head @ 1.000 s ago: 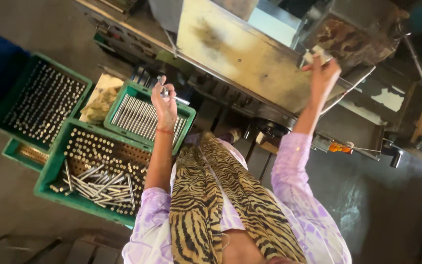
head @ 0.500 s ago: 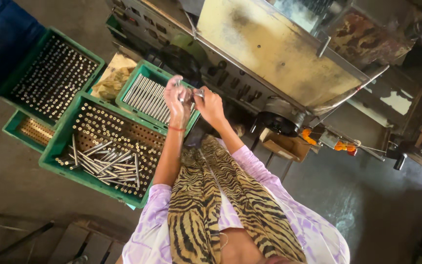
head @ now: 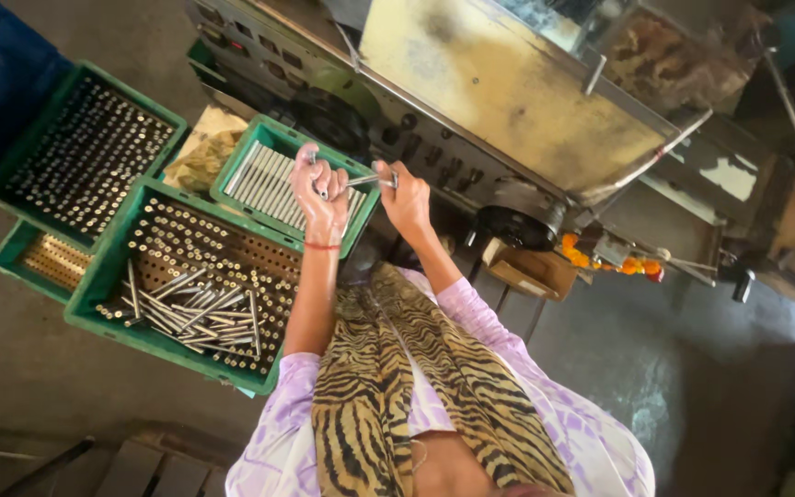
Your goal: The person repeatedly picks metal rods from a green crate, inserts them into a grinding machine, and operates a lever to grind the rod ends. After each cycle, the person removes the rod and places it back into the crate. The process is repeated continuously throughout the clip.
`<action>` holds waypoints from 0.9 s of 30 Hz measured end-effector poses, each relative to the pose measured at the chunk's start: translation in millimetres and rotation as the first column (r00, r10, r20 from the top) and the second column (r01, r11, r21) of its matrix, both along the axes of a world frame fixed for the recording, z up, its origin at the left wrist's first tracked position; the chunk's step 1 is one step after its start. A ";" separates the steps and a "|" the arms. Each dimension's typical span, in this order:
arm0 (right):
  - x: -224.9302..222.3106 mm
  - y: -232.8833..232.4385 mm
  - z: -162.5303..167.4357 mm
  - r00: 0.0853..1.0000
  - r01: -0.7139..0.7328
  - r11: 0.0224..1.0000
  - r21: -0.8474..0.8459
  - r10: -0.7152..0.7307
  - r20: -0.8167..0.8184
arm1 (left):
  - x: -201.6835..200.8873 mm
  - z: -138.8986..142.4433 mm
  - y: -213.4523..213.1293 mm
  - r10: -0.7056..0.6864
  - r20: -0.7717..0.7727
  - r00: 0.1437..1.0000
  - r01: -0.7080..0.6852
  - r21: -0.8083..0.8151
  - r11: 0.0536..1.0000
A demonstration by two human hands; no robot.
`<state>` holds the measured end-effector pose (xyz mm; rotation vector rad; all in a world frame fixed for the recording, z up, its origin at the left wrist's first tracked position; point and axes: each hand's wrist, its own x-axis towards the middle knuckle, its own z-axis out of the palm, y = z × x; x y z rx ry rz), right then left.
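L hand (head: 321,195) is fisted round short silver metal rods (head: 315,158), ends poking out top; how many is hard to tell, fingers cover them. R hand (head: 404,196) pinches one thin silver pin (head: 363,180) by its end, tip toward L fist. Both hands sit just above small green plastic crate of laid-flat rods (head: 269,175). Beside it, large green crate w/ perforated board & loose rods (head: 193,296). Behind: worn yellow-grey machine (head: 508,92), top cut off by frame.
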<state>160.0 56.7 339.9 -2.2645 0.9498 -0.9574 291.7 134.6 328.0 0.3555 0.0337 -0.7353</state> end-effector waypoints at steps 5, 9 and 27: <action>-11.7 3.1 9.0 0.980 -0.063 0.998 0.014 0.060 0.188 | 12.6 -18.3 -16.8 -0.075 -0.085 0.994 0.087 0.152 0.984; -39.8 -21.2 24.5 0.960 -0.009 0.979 -0.204 0.065 0.271 | 38.7 -15.3 -27.9 -0.083 -0.478 0.874 0.048 -0.085 0.995; -148.6 -193.1 109.6 0.974 0.224 0.925 -0.308 -0.219 0.050 | 9.5 -22.2 -21.3 -0.204 0.653 0.729 -0.238 0.521 0.820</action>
